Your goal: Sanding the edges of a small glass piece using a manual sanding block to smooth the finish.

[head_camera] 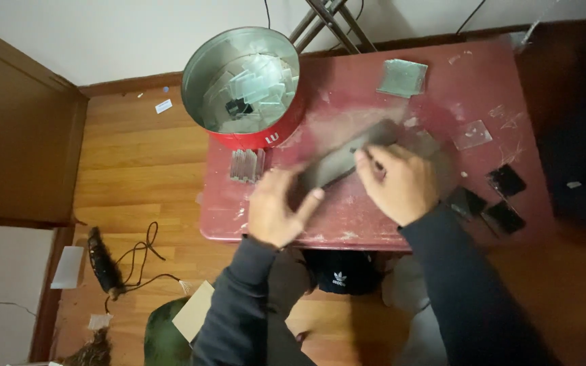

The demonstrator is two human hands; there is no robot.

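Observation:
A long dark grey flat piece (pixel 344 157) lies slanted on the red table (pixel 347 224), blurred by motion. My left hand (pixel 276 207) grips its near-left end, thumb stretched along the edge. My right hand (pixel 396 181) presses on its far-right part with bent fingers. Both sleeves are dark. What lies under the hands is hidden.
A round red tin (pixel 245 85) holding several clear glass pieces stands at the table's far left. A stack of glass slips (pixel 247 165) lies near it, a square glass stack (pixel 401 76) at the back, black squares (pixel 503 196) at right. A cable (pixel 137 261) lies on the wooden floor.

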